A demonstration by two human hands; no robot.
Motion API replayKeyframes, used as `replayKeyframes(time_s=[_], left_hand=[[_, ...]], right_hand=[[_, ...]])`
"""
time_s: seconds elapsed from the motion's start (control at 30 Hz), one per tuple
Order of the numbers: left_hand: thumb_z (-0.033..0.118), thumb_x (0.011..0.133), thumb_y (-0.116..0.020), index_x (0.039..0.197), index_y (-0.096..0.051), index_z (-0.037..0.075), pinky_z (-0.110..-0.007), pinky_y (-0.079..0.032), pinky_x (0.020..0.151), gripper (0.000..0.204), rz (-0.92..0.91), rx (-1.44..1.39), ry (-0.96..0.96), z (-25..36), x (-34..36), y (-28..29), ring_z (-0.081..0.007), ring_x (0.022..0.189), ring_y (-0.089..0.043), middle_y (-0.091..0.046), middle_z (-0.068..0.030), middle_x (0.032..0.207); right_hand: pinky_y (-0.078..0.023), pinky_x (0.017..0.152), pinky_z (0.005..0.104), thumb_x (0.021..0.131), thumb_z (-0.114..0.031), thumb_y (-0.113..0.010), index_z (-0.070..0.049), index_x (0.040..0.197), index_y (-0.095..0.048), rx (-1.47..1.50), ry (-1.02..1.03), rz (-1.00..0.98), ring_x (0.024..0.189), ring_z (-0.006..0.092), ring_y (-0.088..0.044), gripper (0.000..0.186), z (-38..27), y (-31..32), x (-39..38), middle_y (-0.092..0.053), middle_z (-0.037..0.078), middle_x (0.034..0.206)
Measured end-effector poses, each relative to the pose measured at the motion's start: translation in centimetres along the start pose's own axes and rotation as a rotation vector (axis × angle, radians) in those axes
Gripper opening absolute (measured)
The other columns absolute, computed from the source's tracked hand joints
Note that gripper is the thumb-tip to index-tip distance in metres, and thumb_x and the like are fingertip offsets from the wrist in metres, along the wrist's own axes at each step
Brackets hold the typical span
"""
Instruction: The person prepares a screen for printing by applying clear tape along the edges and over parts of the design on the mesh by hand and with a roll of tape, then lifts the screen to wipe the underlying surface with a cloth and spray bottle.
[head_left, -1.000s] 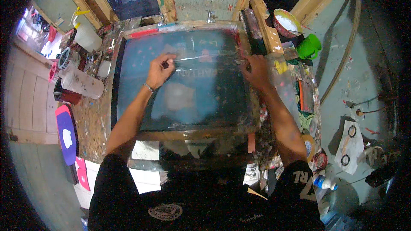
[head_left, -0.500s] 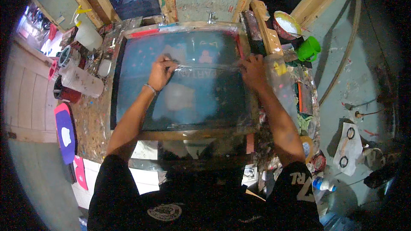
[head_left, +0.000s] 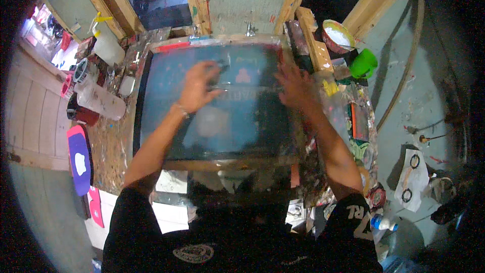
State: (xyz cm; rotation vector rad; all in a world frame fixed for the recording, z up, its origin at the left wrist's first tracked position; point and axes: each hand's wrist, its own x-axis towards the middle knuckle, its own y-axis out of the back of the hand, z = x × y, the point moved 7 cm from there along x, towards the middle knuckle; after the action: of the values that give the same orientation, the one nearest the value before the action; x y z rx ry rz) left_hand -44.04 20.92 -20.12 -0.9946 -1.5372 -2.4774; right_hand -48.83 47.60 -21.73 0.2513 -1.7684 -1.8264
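A wooden-framed printing screen [head_left: 177, 136] with blue-grey mesh lies flat on the workbench, small pale and pink shapes showing on it. Over its middle is my left hand [head_left: 198, 88], thumb and fingers apart, slightly blurred. My right hand [head_left: 297, 88] is spread at the screen's right edge, also smeared by motion. Neither hand shows anything gripped. Between them a faint shiny line, like clear tape [head_left: 247, 90], runs across the mesh. Whether the palms touch the mesh cannot be made out.
On the left stand a spray bottle [head_left: 108, 45], a pale plastic jar [head_left: 103, 100] and a dark red pot [head_left: 83, 115]. A purple-and-pink board [head_left: 79, 164] hangs by the bench edge. At right are a bowl [head_left: 338, 37], a green cup [head_left: 364, 63] and a wooden block [head_left: 318, 50].
Both hands have let go of the clear strip they held stretched between them, and their fingers have spread. The left hand has shifted slightly right and down.
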Motion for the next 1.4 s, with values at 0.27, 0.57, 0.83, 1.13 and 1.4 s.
replayKeyframes(time_s=[0.27,0.57,0.83,1.13,1.4], left_hand=[[0.006,0.075,-0.067,0.095,-0.069,0.007,-0.042,-0.05,0.08,0.02,-0.234,-0.171,-0.088,2.0,2.4,-8.6,-0.0345,0.092,-0.061,-0.065,-0.0152,0.099],[0.008,0.078,-0.07,0.089,-0.07,0.002,-0.039,-0.05,0.073,0.012,-0.235,-0.398,-0.022,-1.3,1.3,-5.3,-0.0337,0.084,-0.062,-0.064,-0.0155,0.088],[0.014,0.081,-0.071,0.09,-0.073,0.005,-0.034,-0.05,0.078,0.013,-0.301,-0.323,0.279,-4.6,-1.3,-4.2,-0.0267,0.085,-0.064,-0.067,-0.0123,0.085],[0.011,0.08,-0.073,0.092,-0.072,0.005,-0.032,-0.051,0.074,0.014,-0.154,-0.336,0.162,-6.1,-3.1,-2.2,-0.0267,0.083,-0.065,-0.069,-0.0122,0.09],[0.013,0.079,-0.072,0.11,-0.067,0.007,-0.036,-0.048,0.089,0.032,-0.024,-0.22,0.22,-5.1,-5.4,1.5,-0.032,0.099,-0.062,-0.066,-0.0153,0.109]], right_hand=[[-0.047,0.084,0.05,0.081,-0.018,-0.059,-0.009,0.079,-0.068,0.172,0.201,-0.16,0.079,0.0326,-0.064,0.013,-2.7,-6.7,3.3,-0.063,0.013,0.073],[-0.032,0.099,0.0595,0.081,-0.023,-0.061,-0.011,0.087,-0.072,0.021,0.267,-0.005,0.098,0.0329,-0.06,0.017,0.2,-0.8,0.7,-0.066,0.011,0.091],[-0.035,0.098,0.0547,0.084,-0.022,-0.062,-0.018,0.096,-0.072,0.004,0.062,-0.184,0.117,0.0293,-0.048,0.017,2.1,-4.8,1.6,-0.065,0.008,0.1],[-0.036,0.095,0.049,0.082,-0.021,-0.065,-0.019,0.101,-0.072,0.105,0.181,-0.156,0.115,0.0281,-0.049,0.021,1.2,-1.8,0.2,-0.062,0.006,0.109],[-0.037,0.1,0.0455,0.078,-0.017,-0.067,-0.012,0.121,-0.061,0.172,0.053,-0.02,0.115,0.0325,-0.05,0.043,0.4,-0.7,-0.2,-0.06,0.013,0.116]])
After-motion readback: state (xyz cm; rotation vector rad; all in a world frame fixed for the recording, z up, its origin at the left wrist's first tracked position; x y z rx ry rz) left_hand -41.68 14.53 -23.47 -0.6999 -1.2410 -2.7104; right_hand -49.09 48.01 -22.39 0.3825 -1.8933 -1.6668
